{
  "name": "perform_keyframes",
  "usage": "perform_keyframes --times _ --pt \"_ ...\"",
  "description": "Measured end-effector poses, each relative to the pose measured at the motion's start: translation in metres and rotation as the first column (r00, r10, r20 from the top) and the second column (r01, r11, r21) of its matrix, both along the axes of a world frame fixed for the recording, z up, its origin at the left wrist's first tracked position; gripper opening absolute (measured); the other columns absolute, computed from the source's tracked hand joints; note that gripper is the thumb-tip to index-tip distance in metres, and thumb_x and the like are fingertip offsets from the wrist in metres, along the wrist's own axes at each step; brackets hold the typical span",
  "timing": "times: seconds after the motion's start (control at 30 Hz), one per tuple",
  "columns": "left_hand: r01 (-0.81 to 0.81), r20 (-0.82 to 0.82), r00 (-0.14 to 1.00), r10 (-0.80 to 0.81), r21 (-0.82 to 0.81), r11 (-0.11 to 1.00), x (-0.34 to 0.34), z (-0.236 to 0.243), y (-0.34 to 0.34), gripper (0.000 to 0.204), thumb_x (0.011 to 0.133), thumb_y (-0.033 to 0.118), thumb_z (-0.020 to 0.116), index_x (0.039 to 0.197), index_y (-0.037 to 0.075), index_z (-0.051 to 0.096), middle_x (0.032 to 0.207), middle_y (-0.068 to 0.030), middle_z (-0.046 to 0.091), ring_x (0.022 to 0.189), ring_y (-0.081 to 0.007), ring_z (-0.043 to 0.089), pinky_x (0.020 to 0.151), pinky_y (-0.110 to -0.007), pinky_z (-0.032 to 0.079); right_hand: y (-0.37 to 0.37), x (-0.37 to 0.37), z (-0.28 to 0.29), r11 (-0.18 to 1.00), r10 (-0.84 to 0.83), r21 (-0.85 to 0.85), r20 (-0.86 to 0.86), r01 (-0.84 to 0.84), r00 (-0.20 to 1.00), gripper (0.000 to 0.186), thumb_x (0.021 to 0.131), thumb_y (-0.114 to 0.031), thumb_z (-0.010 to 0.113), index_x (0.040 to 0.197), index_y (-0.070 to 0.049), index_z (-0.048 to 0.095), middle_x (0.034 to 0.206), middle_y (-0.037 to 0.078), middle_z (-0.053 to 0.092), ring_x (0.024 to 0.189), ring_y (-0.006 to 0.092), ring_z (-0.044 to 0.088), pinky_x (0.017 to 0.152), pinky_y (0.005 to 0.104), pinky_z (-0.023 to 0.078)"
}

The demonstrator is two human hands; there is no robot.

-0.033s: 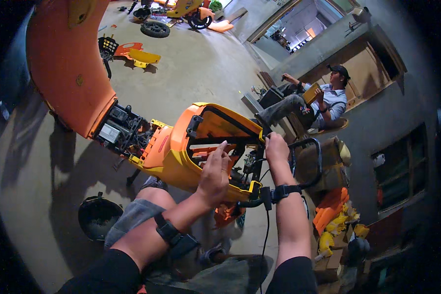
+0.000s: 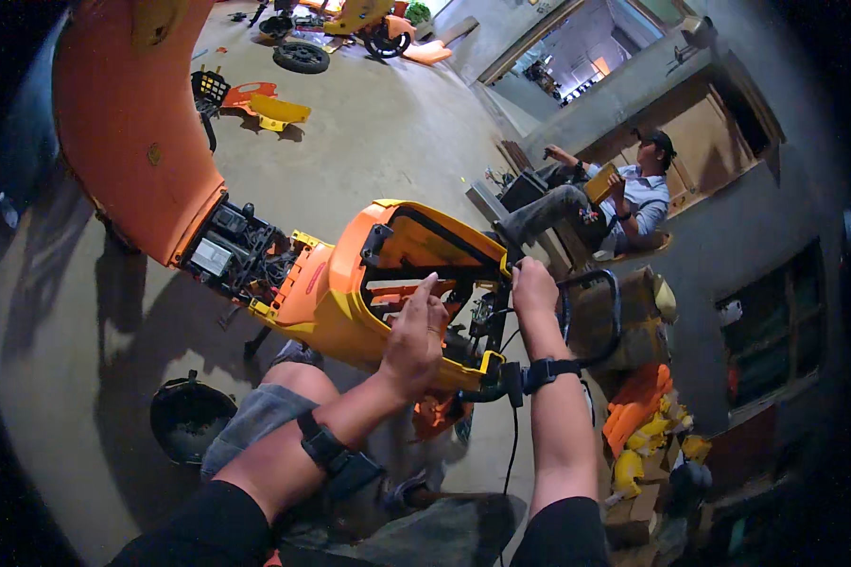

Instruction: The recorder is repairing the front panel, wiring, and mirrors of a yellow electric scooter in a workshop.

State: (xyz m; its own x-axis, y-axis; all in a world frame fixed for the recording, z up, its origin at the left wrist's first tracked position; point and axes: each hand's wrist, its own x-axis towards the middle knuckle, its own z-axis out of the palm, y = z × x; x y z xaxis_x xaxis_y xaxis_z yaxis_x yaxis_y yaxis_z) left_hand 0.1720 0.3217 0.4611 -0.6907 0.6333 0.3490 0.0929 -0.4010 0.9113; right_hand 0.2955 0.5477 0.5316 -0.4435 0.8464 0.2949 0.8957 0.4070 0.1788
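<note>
An orange-and-yellow scooter body (image 2: 318,301) lies before me, with a framed opening showing dark bars, wiring and parts inside. My left hand (image 2: 416,331) hovers over the near side of that opening, index finger extended and the others loosely bent, with nothing visible in it. My right hand (image 2: 536,288) is closed on the right edge of the opening, beside a black tubular bar (image 2: 615,304); its fingertips are partly hidden. Left of the opening are an exposed compartment of electrical parts (image 2: 227,248) and a long curved orange panel (image 2: 128,118).
A co-worker (image 2: 633,200) sits at back right holding a yellow object. A black bucket-like item (image 2: 189,420) lies lower left. Loose panels (image 2: 274,109), a tire (image 2: 301,57) and another scooter (image 2: 369,28) are at the back. Orange and yellow pieces (image 2: 638,425) are piled right.
</note>
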Motion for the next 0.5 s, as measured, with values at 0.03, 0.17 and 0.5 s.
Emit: perform_keyframes --times 0.03,0.17,0.5 --pt "0.036 0.062 0.997 -0.036 0.004 0.999 0.002 0.002 -0.002 0.032 0.109 0.019 0.045 0.133 0.0 0.053 0.107 -0.0194 0.064 0.096 -0.0376 0.064 0.086 -0.045 0.052 0.005 0.006 -0.003 1.0 -0.01 0.008 -0.003 0.01 1.0 0.019 0.098 -0.027 0.063 0.105 -0.01 0.068 0.108 0.015 0.07 0.099 0.0386 0.068 0.083 0.0502 0.055" --pt "0.015 -0.054 0.998 -0.017 -0.036 0.999 -0.002 -0.005 0.0 0.027 0.108 0.029 0.05 0.119 0.005 0.058 0.104 -0.0219 0.067 0.094 -0.0423 0.067 0.079 -0.046 0.053 0.002 0.0 -0.007 0.998 -0.046 0.03 -0.03 0.047 0.999 0.02 0.098 -0.028 0.064 0.102 -0.008 0.067 0.104 0.016 0.071 0.098 0.0384 0.068 0.082 0.0509 0.054" --pt "-0.109 -0.157 0.979 0.127 0.114 0.987 0.004 -0.007 0.012 0.025 0.102 0.015 0.057 0.124 0.005 0.056 0.106 -0.0213 0.065 0.094 -0.0421 0.065 0.082 -0.05 0.053 -0.01 -0.004 0.0 0.99 -0.134 -0.042 -0.016 0.133 0.991 0.028 0.099 -0.026 0.062 0.116 -0.005 0.063 0.117 0.021 0.067 0.105 0.0416 0.067 0.085 0.0503 0.055"
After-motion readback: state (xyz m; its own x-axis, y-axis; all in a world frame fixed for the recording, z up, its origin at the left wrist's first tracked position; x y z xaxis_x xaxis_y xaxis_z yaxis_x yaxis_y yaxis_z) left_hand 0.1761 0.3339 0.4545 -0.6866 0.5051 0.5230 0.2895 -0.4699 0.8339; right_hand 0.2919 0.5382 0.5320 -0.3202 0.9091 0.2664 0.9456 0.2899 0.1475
